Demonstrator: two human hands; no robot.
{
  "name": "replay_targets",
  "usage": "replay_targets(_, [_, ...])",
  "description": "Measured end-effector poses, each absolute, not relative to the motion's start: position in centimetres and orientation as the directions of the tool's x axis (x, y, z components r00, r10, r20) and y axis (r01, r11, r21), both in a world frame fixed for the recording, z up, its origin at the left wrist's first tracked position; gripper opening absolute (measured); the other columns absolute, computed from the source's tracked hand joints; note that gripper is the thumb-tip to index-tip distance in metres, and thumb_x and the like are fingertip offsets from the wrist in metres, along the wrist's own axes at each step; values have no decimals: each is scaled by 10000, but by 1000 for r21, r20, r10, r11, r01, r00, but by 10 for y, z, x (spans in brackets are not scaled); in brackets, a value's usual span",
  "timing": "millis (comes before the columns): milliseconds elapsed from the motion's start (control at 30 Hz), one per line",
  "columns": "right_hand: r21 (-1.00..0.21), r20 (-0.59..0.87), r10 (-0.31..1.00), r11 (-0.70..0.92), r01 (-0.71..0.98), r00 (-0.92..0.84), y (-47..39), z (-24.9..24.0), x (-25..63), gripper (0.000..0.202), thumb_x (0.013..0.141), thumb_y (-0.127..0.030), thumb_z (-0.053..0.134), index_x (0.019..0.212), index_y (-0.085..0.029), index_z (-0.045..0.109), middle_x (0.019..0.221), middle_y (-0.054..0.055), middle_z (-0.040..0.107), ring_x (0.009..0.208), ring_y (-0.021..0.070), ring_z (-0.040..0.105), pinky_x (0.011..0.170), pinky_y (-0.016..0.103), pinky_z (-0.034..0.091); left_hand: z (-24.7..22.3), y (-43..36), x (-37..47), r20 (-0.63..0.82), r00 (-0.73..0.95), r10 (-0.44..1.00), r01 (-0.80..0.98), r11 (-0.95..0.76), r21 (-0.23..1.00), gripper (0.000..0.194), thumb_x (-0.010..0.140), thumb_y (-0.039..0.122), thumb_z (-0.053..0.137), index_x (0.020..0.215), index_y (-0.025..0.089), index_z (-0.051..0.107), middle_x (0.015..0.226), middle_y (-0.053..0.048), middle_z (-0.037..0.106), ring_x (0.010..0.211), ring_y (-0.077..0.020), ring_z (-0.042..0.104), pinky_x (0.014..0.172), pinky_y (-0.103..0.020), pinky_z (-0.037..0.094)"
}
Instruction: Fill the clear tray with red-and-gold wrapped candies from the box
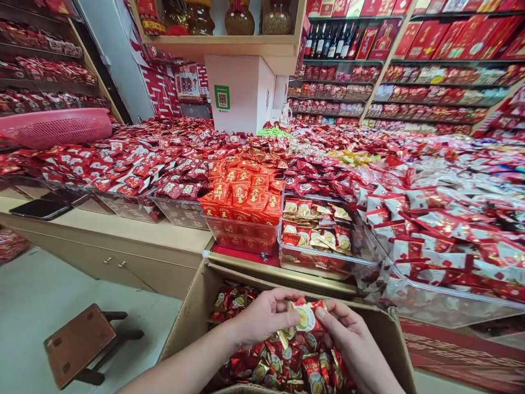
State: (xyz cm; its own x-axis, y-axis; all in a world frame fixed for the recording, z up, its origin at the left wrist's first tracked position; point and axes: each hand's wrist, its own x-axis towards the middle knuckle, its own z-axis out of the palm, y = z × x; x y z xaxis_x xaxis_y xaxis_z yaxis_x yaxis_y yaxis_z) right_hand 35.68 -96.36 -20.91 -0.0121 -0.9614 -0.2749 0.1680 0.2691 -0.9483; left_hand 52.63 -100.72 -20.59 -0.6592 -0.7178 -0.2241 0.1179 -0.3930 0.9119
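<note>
Above an open cardboard box, my left hand and my right hand pinch a wrapped durian candy between them, one at each end. Its wrapper is red and gold with a pale yellow picture facing up. Loose durian candies of the same kind fill the box below. Just beyond the box is a clear plastic bin with rows of these candies, marked "DURIAN". To its left stands a bin heaped with orange-red candies bearing gold characters.
Red-and-white candies fill a large bin at right. A phone lies on the counter's left edge, near a pink basket. A wooden stool stands on the floor at left. Shelves of boxes and bottles line the back.
</note>
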Motion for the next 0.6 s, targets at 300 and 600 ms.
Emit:
replay_targets(300, [-982, -38, -986, 7, -190, 160, -958, -189, 346, 190, 766, -337, 483, 840, -176, 552, 807, 48, 598, 721, 152, 544, 637, 239, 449, -202, -1003, 531, -244, -657, -713, -35, -295, 955, 341, 648, 237, 619, 940, 162, 460, 683, 38, 512, 542, -56, 454, 533, -196, 377])
replay_targets(600, [-335, 477, -851, -408, -849, 221, -1042, -88, 317, 214, 778, -243, 419, 882, -201, 602, 860, 50, 623, 812, 177, 555, 729, 279, 420, -202, -1006, 528, -256, -636, -728, 40, -362, 931, 417, 665, 161, 534, 1068, 157, 429, 737, 11, 550, 631, -102, 538, 673, -280, 402])
